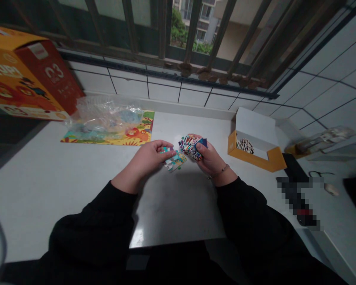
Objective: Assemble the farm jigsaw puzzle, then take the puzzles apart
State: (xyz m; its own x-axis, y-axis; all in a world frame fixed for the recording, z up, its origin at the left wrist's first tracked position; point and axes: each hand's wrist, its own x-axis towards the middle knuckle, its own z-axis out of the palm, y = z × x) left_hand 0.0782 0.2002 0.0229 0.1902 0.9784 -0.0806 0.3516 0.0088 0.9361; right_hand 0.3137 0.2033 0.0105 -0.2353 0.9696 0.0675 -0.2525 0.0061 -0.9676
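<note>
My left hand [152, 155] pinches several colourful jigsaw puzzle pieces [175, 160], teal and yellow with knobbed edges, between thumb and fingers. My right hand [209, 157] is closed round a thick fanned stack of jigsaw puzzle pieces [191, 147], mostly red, white and dark blue, with the thumb pressing on top. Both hands are above the white counter, close together, and the two bunches nearly meet. To the right of my right hand stands an open yellow box [252, 158] with its white lid raised; more pieces [245, 146] stand packed at its left end.
An orange and red carton [52, 79] stands at the far left. Crumpled clear plastic [106, 113] lies on an illustrated sheet [141, 132] behind my left hand. Eyeglasses [322, 173] lie at the right. A tiled wall and barred window [192, 31] bound the back.
</note>
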